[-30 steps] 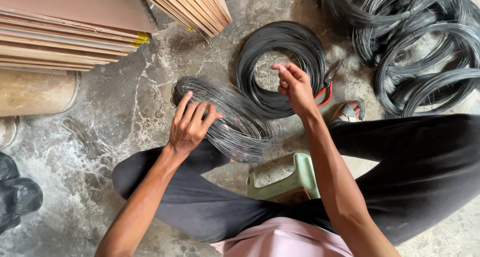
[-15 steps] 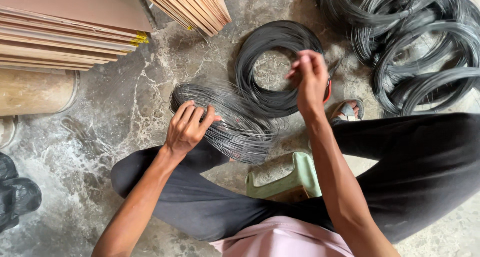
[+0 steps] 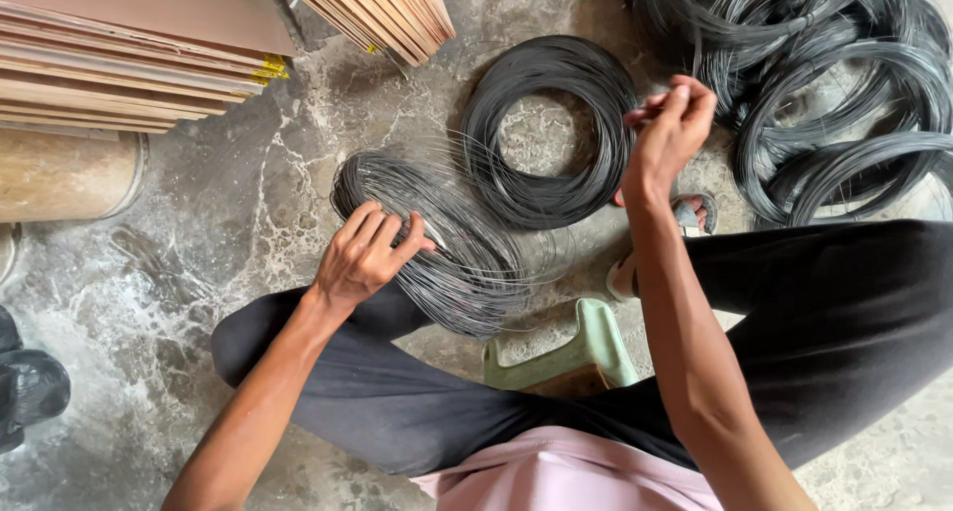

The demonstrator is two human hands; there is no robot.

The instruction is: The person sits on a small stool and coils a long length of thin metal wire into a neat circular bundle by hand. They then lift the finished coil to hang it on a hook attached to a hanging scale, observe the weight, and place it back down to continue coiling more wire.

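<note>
The left hand (image 3: 369, 253) rested on a loose coil of thin grey wire (image 3: 437, 238) lying flat on the concrete floor (image 3: 199, 263) just in front of the person's knee; its fingers (image 3: 382, 235) were half curled, pressing the upper strands rather than closing round them. The coil was squashed into an oval whose long axis ran from upper left to lower right. The right hand (image 3: 667, 134) was raised beside a rounder black wire coil (image 3: 551, 129), fingertips pinched together on what looked like a single thin strand, too fine to make out surely. More black coils (image 3: 834, 94) were heaped at the floor's upper right corner. Stacked boards (image 3: 129, 54) lay at the upper left, and a green stool (image 3: 566, 357) stood between the legs.
</note>
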